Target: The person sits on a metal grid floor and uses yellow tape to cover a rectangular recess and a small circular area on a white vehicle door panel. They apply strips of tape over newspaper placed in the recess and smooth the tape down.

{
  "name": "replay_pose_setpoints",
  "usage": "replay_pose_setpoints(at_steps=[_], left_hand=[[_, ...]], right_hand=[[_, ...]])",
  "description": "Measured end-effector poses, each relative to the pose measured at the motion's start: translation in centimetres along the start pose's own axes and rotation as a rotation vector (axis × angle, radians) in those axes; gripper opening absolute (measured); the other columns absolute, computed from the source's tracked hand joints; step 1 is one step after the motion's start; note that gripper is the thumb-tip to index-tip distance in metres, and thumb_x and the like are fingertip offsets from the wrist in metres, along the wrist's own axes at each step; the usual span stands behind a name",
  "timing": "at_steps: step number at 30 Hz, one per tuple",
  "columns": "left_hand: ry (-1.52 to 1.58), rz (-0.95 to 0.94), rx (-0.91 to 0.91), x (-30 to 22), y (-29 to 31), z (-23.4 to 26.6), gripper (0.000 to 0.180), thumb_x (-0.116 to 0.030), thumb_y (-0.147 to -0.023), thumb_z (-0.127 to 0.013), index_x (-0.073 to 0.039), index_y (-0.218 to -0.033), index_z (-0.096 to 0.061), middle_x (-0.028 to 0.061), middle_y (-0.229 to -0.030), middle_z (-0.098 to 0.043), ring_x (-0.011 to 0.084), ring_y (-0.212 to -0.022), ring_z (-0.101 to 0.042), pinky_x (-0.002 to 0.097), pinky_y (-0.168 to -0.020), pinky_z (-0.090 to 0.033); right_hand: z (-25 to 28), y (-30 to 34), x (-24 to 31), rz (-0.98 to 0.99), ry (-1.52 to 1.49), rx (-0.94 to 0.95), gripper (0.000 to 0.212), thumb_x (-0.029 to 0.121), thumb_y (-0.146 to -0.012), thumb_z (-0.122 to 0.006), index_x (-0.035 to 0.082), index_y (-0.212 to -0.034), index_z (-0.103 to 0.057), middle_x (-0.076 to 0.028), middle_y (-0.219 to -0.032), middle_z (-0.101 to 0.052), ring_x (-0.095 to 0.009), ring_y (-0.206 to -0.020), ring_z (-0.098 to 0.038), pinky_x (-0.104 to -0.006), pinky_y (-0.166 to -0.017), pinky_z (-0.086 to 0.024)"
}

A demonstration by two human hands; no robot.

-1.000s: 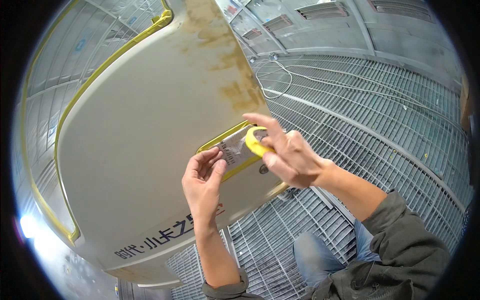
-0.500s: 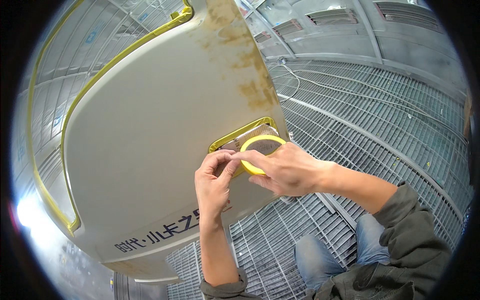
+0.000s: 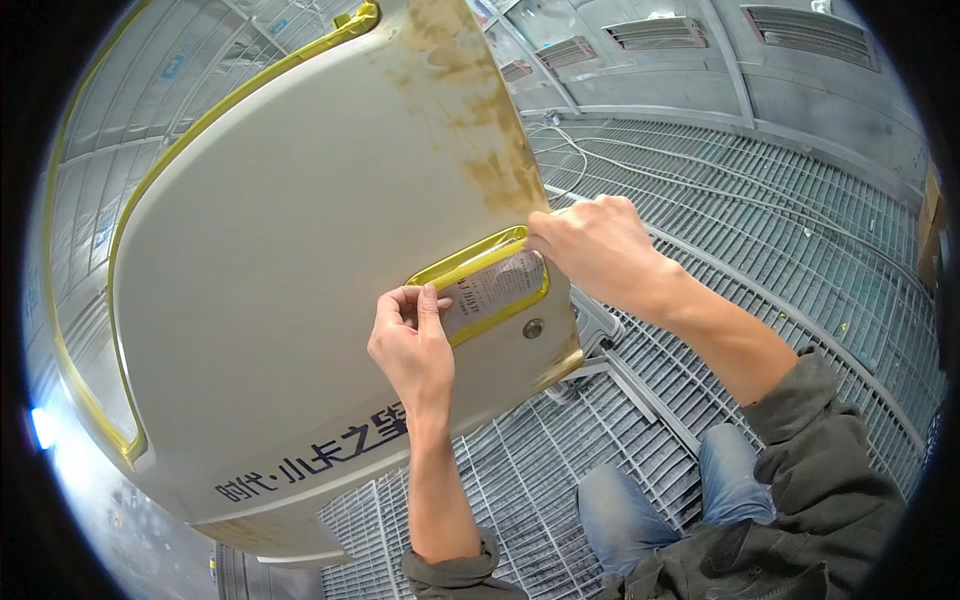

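A pale vehicle door panel (image 3: 260, 250) stands before me, with a handle recess edged in yellow masking tape (image 3: 470, 254). Printed paper (image 3: 492, 285) covers the recess. Along the paper's upper edge a strip of yellow tape runs between my hands. My left hand (image 3: 412, 345) is closed, thumb and fingertips pinching at the strip's left end against the panel. My right hand (image 3: 605, 250) is closed at the strip's right end, by the panel's edge, its fingers curled away from view. The tape roll is hidden now. Below the recess sits a round lock (image 3: 533, 328).
Yellow tape (image 3: 215, 110) also lines the large window opening. Brownish patches (image 3: 490, 140) mark the panel's right side. A metal stand (image 3: 635, 385) supports it over a grated floor (image 3: 740, 270). Pale cables (image 3: 690, 165) lie across the grating; wall vents (image 3: 810, 35) are behind.
My right hand has moved up and right, away from my left, drawing the tape strip across the paper. The yellow roll has gone out of sight. My left hand stays near the recess's left end.
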State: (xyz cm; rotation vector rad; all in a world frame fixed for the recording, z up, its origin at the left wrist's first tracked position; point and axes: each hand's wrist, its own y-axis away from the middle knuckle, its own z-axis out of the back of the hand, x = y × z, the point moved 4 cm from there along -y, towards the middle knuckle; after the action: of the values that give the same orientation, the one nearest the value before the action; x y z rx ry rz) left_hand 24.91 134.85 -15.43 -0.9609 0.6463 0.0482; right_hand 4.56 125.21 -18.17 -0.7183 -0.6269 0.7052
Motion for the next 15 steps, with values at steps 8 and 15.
replay_pose_setpoints(at_steps=[8,15], left_hand=[[-0.059,0.041,-0.083,-0.7,-0.7,-0.2,0.020,-0.013,-0.100,-0.070,0.005,-0.093,-0.068,0.0096,-0.075,-0.074,0.0170,-0.070,-0.076,0.0273,-0.064,-0.057],[-0.297,0.001,-0.057,-1.3,-1.8,1.1,0.015,-0.012,-0.091,-0.077,0.002,-0.089,-0.071,0.0087,-0.074,-0.073,0.0169,-0.063,-0.072,0.0290,-0.060,-0.056]], right_hand=[[-0.6,-1.6,0.9,-0.069,0.113,-0.035,0.014,0.020,-0.086,-0.074,0.010,-0.079,-0.079,-0.013,-0.076,-0.076,-0.030,-0.075,-0.077,-0.0386,-0.068,-0.059],[-0.9,-2.4,1.9,-0.045,0.127,0.027,0.006,0.012,-0.078,-0.074,0.009,-0.079,-0.080,-0.012,-0.077,-0.077,-0.028,-0.078,-0.078,-0.0370,-0.069,-0.060]])
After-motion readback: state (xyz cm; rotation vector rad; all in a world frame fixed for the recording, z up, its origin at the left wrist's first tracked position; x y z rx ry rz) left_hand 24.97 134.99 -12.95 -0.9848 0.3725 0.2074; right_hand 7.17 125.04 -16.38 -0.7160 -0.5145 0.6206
